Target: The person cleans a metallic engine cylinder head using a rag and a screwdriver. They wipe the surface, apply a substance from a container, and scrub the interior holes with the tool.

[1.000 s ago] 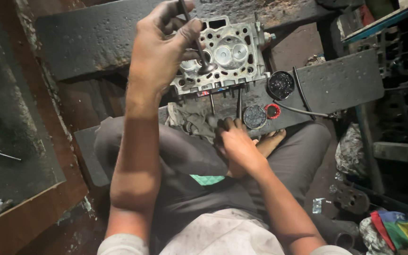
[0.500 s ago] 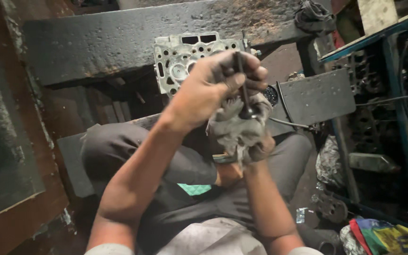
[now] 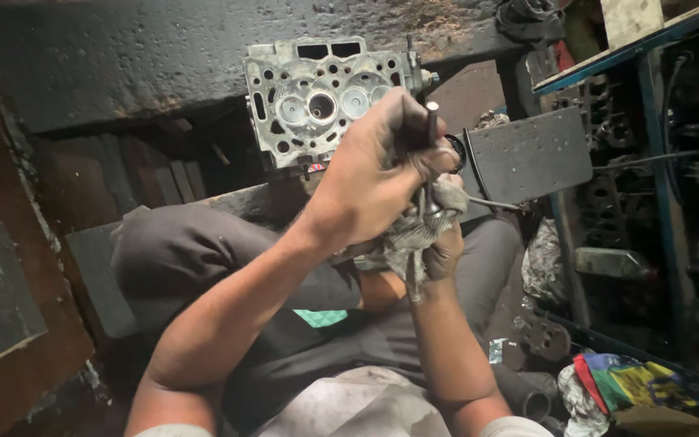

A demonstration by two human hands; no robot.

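My left hand (image 3: 378, 170) grips the thin stem of a dark metal engine valve (image 3: 431, 129) and holds it upright over my lap. The valve's head is buried in a dirty grey rag (image 3: 414, 231). My right hand (image 3: 445, 251) is closed around that rag from below and wraps it about the valve. Behind the hands, an aluminium cylinder head (image 3: 317, 97) lies face up on a dark bench, with round valve seats showing. I sit cross-legged in grey trousers.
A dark flat metal plate (image 3: 527, 154) lies to the right of the hands, with a thin rod across it. A blue-edged rack (image 3: 649, 121) of greasy parts stands at the right. Coloured cloth (image 3: 633, 380) lies at lower right. A wooden board (image 3: 10, 356) is at left.
My left hand lifted the valve out of the cylinder head and brought it down to my lap. My right hand picked up the rag and closed it around the valve head.
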